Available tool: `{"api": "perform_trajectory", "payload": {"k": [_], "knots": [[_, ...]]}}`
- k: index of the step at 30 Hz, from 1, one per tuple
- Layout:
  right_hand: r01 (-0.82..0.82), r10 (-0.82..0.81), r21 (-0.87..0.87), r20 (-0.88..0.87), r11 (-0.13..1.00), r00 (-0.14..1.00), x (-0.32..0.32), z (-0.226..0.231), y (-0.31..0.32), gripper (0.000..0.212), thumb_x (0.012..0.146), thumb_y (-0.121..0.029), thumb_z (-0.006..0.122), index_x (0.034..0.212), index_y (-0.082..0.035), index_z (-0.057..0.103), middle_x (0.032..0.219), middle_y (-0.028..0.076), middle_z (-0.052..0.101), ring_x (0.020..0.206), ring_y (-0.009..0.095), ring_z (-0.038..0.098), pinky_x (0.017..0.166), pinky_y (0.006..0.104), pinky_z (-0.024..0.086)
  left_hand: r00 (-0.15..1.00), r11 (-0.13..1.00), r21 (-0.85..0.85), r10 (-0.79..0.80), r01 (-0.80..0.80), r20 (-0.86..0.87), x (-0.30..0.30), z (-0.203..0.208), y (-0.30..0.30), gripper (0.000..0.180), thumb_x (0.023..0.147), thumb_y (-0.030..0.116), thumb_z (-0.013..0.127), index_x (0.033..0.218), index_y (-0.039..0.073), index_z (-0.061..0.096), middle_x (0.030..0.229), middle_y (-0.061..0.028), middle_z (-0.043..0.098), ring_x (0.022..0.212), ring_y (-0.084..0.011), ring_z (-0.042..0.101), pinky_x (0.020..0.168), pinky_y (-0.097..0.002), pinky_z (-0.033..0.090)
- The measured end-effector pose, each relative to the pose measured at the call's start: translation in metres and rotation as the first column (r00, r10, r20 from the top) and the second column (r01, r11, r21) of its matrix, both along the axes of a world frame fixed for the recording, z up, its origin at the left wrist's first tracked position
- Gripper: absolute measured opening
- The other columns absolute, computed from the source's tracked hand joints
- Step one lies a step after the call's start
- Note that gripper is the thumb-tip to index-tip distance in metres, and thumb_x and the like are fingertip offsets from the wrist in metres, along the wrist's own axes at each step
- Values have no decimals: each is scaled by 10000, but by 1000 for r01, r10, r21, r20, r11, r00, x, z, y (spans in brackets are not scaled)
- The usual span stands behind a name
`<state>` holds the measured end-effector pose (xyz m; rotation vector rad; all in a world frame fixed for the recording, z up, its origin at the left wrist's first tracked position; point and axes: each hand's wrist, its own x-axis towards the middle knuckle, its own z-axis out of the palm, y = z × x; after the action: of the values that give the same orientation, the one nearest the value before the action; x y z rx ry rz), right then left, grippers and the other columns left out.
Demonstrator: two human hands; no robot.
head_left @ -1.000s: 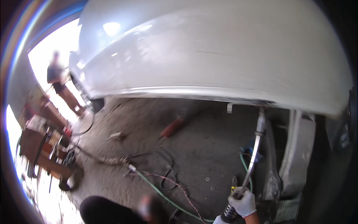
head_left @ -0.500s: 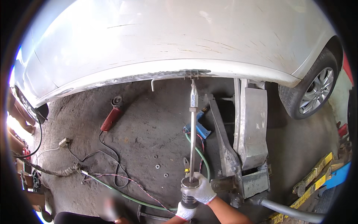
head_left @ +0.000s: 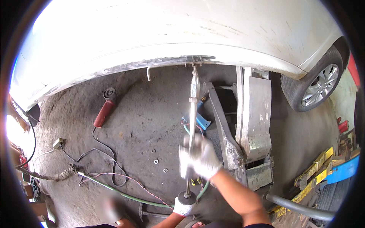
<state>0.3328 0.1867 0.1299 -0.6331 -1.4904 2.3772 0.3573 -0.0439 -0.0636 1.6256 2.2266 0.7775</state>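
Observation:
A slide hammer [head_left: 193, 110] stretches from the car's lower sill down toward me. Its far tip meets thin metal wire pieces [head_left: 194, 60] on the bare, scraped strip of the sill [head_left: 152, 63]. My left hand [head_left: 183, 208], in a white glove, is closed on the near end, just below a dark round collar. Higher up, my gloved right hand [head_left: 203, 157] wraps around the shaft; motion blurs its fingers, and the sliding weight cannot be made out clearly. A bent metal rod [head_left: 148, 73] hangs at the sill, left of the tip.
A red angle grinder [head_left: 103, 113] lies left, near loose nuts [head_left: 156, 161]. Cables and a green hose [head_left: 125, 195] cross the floor. Right of the shaft are a blue air tool [head_left: 199, 119] and a large steel frame [head_left: 256, 117]. A car wheel [head_left: 317, 85] stands far right.
My right hand has moved up the shaft, away from my left hand at the near end. The view has shifted slightly; the tip stays at the sill.

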Motion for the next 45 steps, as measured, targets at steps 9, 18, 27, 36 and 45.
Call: {"api": "perform_trajectory", "payload": {"k": [9, 18, 27, 36, 45], "knots": [[221, -203, -24, 310, 975, 929, 107, -91, -121, 433, 709, -196, 884, 1034, -34, 646, 860, 69, 684, 810, 154, 668, 763, 325, 557, 756, 826, -559, 323, 69, 570, 23, 92, -34, 301, 913, 400, 579, 1041, 143, 666, 966, -210, 695, 782, -400, 677, 671, -502, 521], [116, -251, 487, 222, 866, 942, 72, -75, -118, 444, 720, -289, 848, 1057, -84, 643, 863, 114, 708, 794, 219, 707, 759, 347, 561, 925, 937, -344, 79, 58, 372, 6, 20, -60, 329, 838, 362, 646, 1090, 153, 680, 929, -126, 712, 905, -314, 689, 814, -418, 546], [8, -47, 146, 268, 989, 962, 62, -133, -182, 346, 801, -176, 806, 1092, -73, 652, 925, 46, 685, 855, 132, 631, 828, 315, 530, 896, 799, -591, 177, 110, 407, -43, 8, -170, 305, 878, 368, 695, 1007, 93, 674, 835, -102, 687, 800, -263, 668, 724, -394, 529], [-193, 152, 73, 377, 979, 914, 65, -166, -219, 390, 808, -275, 766, 1103, -52, 644, 889, 128, 715, 797, 246, 675, 761, 385, 536, 906, 622, -718, 33, 312, 422, -37, 55, -184, 252, 900, 337, 638, 875, 93, 692, 748, -102, 703, 656, -255, 697, 585, -413, 542], [-216, 47, 461, 350, 861, 936, 116, -122, -181, 429, 833, -255, 700, 1184, -18, 633, 948, 190, 721, 855, 343, 706, 792, 396, 549, 880, 238, -858, -269, 455, 392, -79, 58, -166, 540, 898, 662, 511, 970, 165, 709, 874, -172, 720, 825, -380, 697, 757, -492, 539]]}}
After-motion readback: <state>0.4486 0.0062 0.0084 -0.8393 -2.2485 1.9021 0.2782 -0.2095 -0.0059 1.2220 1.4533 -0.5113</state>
